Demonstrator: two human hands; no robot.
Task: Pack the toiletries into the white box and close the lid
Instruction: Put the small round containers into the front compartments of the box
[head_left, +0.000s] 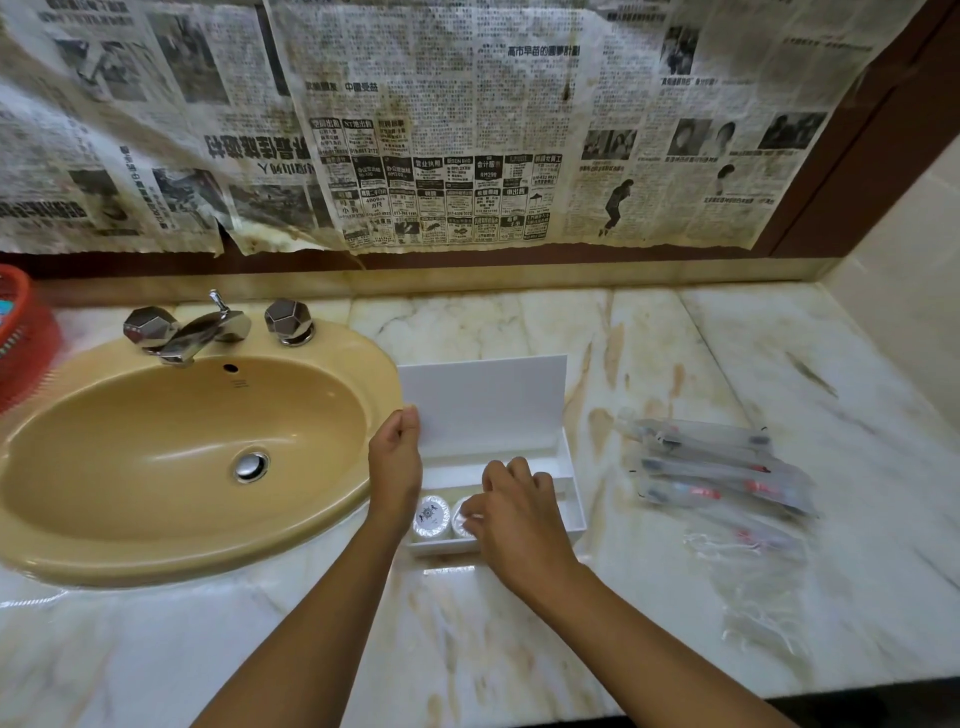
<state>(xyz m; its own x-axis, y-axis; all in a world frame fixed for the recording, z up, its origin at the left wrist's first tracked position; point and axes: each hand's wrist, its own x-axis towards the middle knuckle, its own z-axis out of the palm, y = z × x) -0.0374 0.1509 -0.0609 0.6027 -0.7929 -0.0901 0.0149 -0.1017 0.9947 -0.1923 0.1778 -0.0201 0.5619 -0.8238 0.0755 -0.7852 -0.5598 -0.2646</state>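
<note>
At six o'clock in the white box (569, 499) we are seating a second round soap (461, 515), right hand (514, 514) fingertips pinching it, left hand (396, 467) pinching the lid (483, 400) edge; next, probably, wrapped toothbrushes (717, 467) at three o'clock.

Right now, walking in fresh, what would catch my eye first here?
Probably the yellowed newspaper sheets covering the wall above the marble counter, and the tan oval sink at left. Next, the open white box beside the sink: the left hand holds its raised lid, while the right hand places a round white soap inside; wrapped toothbrushes lie to the right.
</note>
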